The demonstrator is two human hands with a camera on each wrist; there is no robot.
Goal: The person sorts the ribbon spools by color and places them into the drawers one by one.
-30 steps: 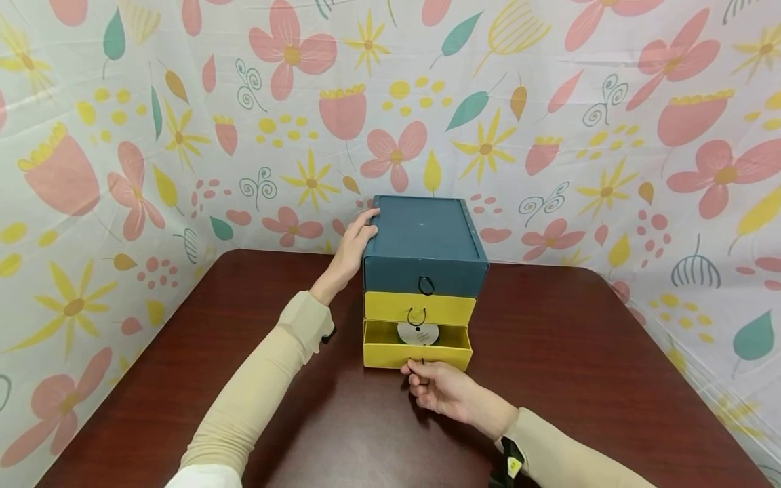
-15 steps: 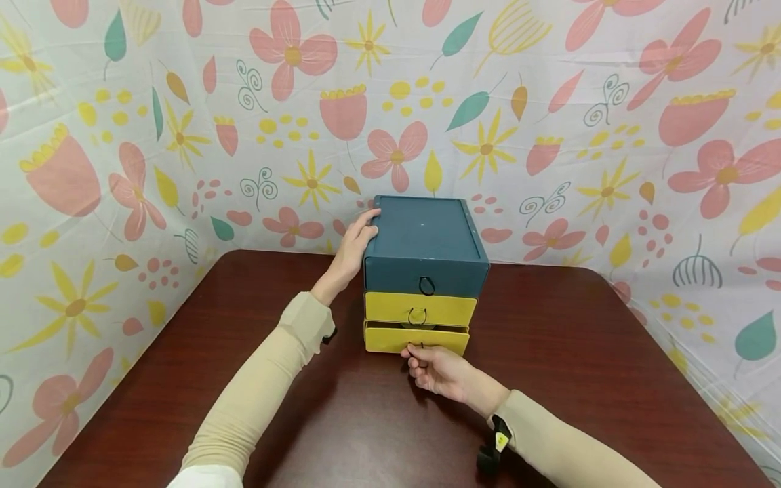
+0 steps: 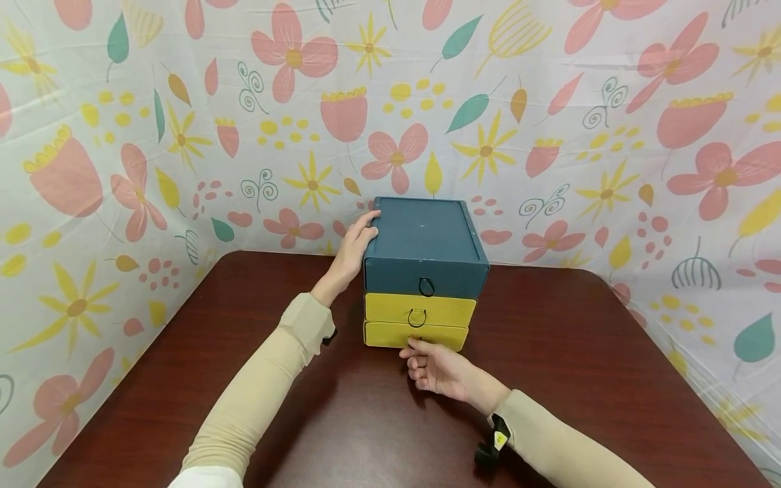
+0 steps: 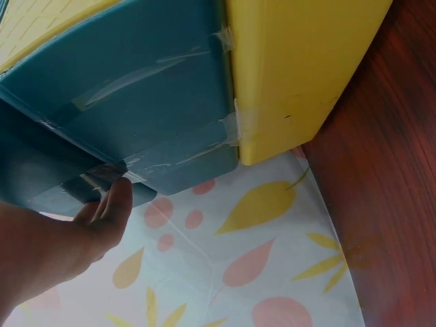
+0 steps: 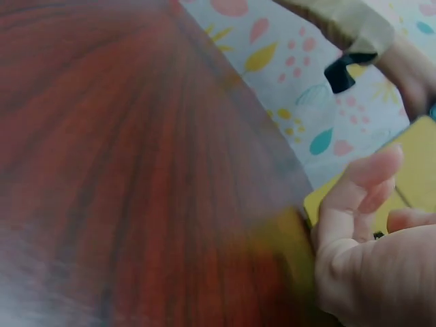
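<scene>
A drawer unit (image 3: pixel 427 230) stands upright, with a blue drawer (image 3: pixel 393 274) above a yellow middle drawer (image 3: pixel 384 306) and a yellow bottom drawer (image 3: pixel 384 335). All three fronts are flush, each with a black loop pull. My left hand (image 3: pixel 349 256) rests on the unit's upper left side; the left wrist view shows its fingertips against the blue side wall (image 4: pixel 157 102). At the bottom drawer's front is my right hand (image 3: pixel 444 371), fingers loosely bent. In the right wrist view its thumb and forefinger are apart, near a small dark bit of loop. The drawers' contents are hidden.
The unit sits on a dark reddish wooden table (image 3: pixel 549 352). Behind and to the sides hangs a white cloth (image 3: pixel 537 68) printed with flowers and leaves, close to the unit's back. Clear tape (image 4: pixel 231 129) runs across the unit's side.
The bottom drawer has slid back from open to closed, hiding the white disc seen in it earlier. My right hand moved forward with it and let go of the loop. My left hand stayed put.
</scene>
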